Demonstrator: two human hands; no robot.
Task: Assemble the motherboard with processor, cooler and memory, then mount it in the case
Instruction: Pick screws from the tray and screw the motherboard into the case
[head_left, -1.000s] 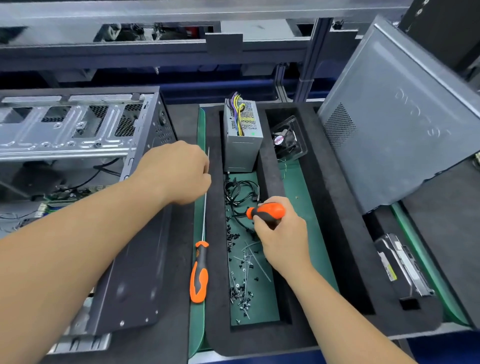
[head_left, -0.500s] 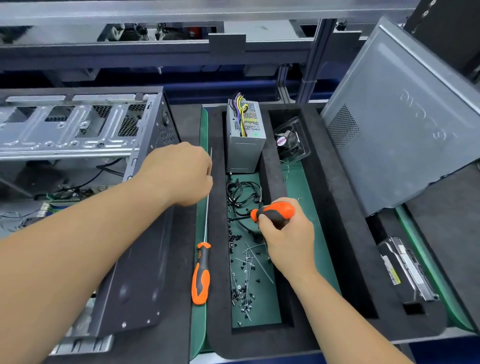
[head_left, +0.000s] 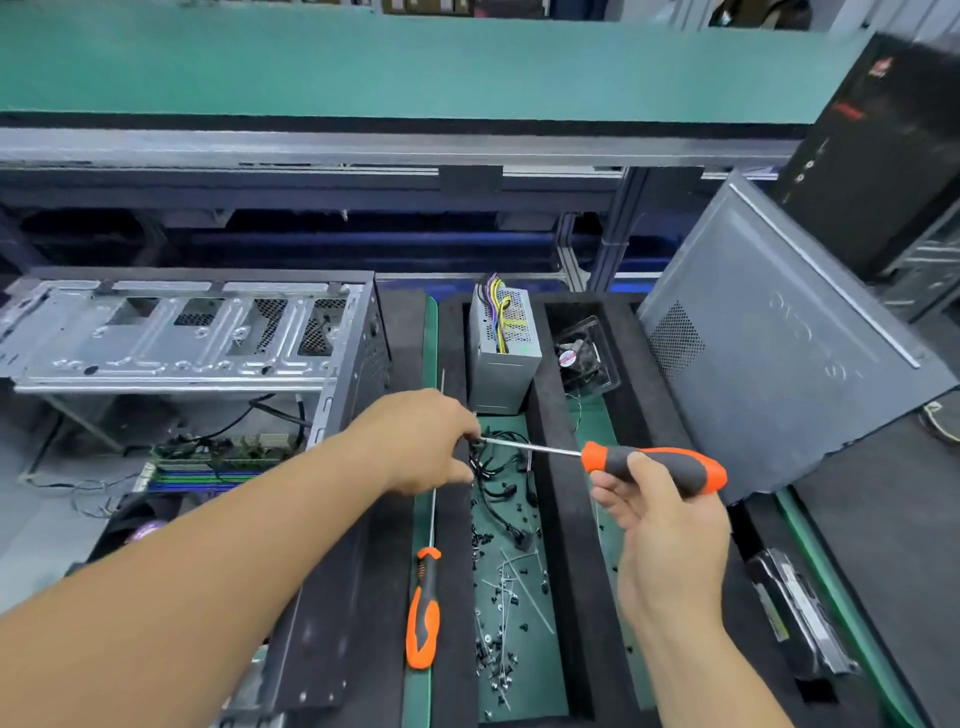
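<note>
Over the foam tray (head_left: 558, 467), both hands meet on one screwdriver (head_left: 649, 465).
Right hand (head_left: 662, 525): fingers and thumb curled round the orange-grey handle, shaft level and pointing left.
Left hand (head_left: 421, 441): fingertips bunched at the shaft tip; a small dark bit there, can't tell what, and can't tell if it's pinched.
Second screwdriver (head_left: 425, 608): lies loose on the green strip just left of the tray, long shaft running up under the left hand.
Case (head_left: 218, 338): far left, open side up, metal frame exposed.
Motherboard (head_left: 208, 462): inside the case, low down, partly hidden by the left forearm; cables trail over it.
Writing: embossed letters on the side panel (head_left: 779, 353), too faint to read; red marks on the black tower (head_left: 883, 145), blurred.
Tray contents: PSU (head_left: 501, 348) upright at the far end with yellow and purple wires out the top; fan (head_left: 579, 358) in a clear pack in the next slot; black cables, screws (head_left: 498, 649) and ties in the middle slot.
Drive (head_left: 795, 618): right slot, near edge.
Obstruction: panel leans over the tray's right side.
</note>
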